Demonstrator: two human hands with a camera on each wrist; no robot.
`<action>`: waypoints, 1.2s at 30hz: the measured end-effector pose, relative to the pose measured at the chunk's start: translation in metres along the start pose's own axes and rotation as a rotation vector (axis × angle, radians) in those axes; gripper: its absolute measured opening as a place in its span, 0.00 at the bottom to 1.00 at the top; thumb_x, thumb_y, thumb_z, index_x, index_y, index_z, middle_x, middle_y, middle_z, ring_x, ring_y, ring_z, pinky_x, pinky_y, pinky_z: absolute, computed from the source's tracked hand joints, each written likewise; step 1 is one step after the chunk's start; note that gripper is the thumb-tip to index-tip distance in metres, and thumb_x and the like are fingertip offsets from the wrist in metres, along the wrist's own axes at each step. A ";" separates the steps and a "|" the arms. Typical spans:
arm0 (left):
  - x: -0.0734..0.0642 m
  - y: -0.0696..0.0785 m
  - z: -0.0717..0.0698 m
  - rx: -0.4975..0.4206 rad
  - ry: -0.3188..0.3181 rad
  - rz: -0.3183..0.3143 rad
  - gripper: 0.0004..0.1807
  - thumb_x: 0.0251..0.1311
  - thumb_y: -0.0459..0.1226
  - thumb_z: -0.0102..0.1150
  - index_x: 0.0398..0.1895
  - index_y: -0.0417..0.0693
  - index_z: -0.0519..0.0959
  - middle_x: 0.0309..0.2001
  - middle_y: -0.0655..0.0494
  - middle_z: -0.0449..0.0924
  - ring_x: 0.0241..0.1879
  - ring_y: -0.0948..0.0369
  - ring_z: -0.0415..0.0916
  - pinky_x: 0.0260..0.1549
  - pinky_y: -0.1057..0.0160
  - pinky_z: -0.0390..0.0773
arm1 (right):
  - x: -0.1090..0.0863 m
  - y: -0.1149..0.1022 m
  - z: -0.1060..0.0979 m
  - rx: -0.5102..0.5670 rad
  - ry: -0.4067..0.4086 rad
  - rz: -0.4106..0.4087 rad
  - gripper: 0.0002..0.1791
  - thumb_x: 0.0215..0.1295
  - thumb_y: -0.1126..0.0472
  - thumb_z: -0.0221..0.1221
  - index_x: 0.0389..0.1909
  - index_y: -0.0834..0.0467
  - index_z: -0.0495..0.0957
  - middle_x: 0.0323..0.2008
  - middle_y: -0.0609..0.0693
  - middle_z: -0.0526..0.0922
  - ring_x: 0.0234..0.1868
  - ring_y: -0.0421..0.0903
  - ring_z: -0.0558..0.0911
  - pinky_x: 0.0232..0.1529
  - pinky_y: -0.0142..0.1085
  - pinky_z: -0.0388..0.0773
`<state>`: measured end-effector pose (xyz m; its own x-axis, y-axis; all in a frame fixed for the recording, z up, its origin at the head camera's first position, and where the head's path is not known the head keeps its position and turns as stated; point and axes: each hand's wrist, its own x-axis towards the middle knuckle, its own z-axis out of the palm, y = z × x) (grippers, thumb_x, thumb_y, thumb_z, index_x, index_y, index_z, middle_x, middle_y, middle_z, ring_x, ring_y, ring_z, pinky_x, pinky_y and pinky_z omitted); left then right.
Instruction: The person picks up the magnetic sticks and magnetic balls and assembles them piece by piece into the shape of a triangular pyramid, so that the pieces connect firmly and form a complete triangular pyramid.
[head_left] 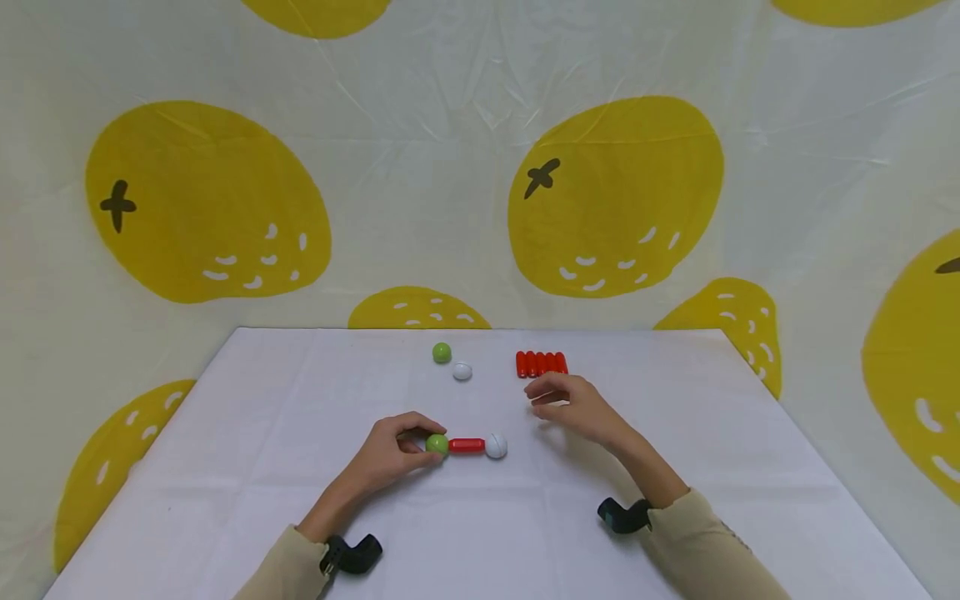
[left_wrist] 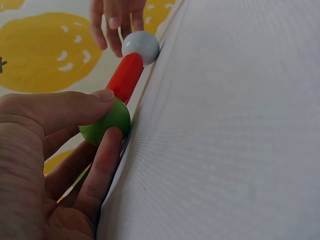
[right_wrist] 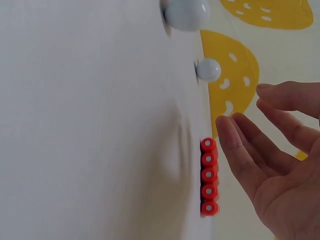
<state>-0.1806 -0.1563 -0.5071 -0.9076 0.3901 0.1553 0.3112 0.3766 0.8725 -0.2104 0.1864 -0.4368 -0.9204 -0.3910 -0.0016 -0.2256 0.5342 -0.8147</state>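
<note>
My left hand pinches a green ball between thumb and fingers, low over the white tabletop. Joined to that ball is a red rod, with a white ball on its other end, so the three form a straight line. In the left wrist view the thumb lies on top of the green ball. My right hand hovers with nothing in it, fingers loosely bent, just in front of a row of several red rods. Pale ends show on these rods in the right wrist view.
A loose green ball and a loose white ball lie toward the back of the table, left of the rod row. Behind the table hangs a pale cloth printed with yellow fruit.
</note>
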 end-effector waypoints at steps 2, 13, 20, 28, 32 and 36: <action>0.000 0.000 0.000 0.004 0.002 0.000 0.19 0.55 0.41 0.78 0.51 0.56 0.87 0.49 0.59 0.87 0.48 0.62 0.81 0.42 0.71 0.81 | 0.002 0.002 -0.005 -0.009 0.021 0.009 0.16 0.70 0.64 0.62 0.57 0.64 0.80 0.54 0.62 0.85 0.54 0.55 0.85 0.56 0.43 0.83; 0.000 -0.001 0.000 0.006 0.003 -0.001 0.18 0.55 0.40 0.77 0.51 0.57 0.87 0.50 0.59 0.87 0.47 0.63 0.81 0.41 0.71 0.81 | 0.016 0.017 -0.033 -0.072 0.084 0.054 0.17 0.71 0.64 0.61 0.57 0.65 0.80 0.54 0.63 0.84 0.53 0.56 0.83 0.57 0.48 0.83; 0.000 -0.001 0.000 -0.004 0.002 0.005 0.19 0.55 0.40 0.78 0.51 0.55 0.87 0.50 0.57 0.87 0.48 0.62 0.81 0.42 0.71 0.82 | 0.028 0.023 -0.050 -0.077 0.054 0.083 0.18 0.71 0.65 0.59 0.60 0.65 0.78 0.57 0.65 0.83 0.55 0.58 0.82 0.55 0.45 0.85; 0.000 0.000 0.000 0.003 0.001 0.009 0.18 0.56 0.40 0.77 0.51 0.55 0.86 0.50 0.58 0.87 0.48 0.64 0.81 0.42 0.71 0.82 | 0.042 0.034 -0.060 -0.116 0.069 0.115 0.19 0.72 0.65 0.57 0.61 0.68 0.77 0.58 0.67 0.81 0.55 0.60 0.82 0.54 0.47 0.85; 0.000 0.000 0.000 -0.002 -0.002 0.003 0.18 0.56 0.40 0.77 0.51 0.55 0.86 0.50 0.58 0.87 0.48 0.61 0.81 0.42 0.71 0.82 | 0.051 0.040 -0.062 -0.123 0.072 0.164 0.20 0.72 0.65 0.57 0.61 0.67 0.77 0.59 0.67 0.81 0.56 0.60 0.81 0.55 0.47 0.85; 0.001 -0.001 0.001 -0.006 -0.004 -0.007 0.18 0.56 0.41 0.77 0.51 0.56 0.86 0.50 0.58 0.87 0.49 0.60 0.81 0.42 0.71 0.82 | 0.059 0.044 -0.063 -0.107 0.066 0.222 0.20 0.73 0.63 0.57 0.63 0.65 0.76 0.61 0.66 0.79 0.57 0.59 0.81 0.56 0.46 0.85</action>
<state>-0.1814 -0.1557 -0.5079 -0.9084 0.3913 0.1475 0.3034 0.3738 0.8765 -0.2946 0.2338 -0.4362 -0.9693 -0.2073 -0.1325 -0.0451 0.6793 -0.7324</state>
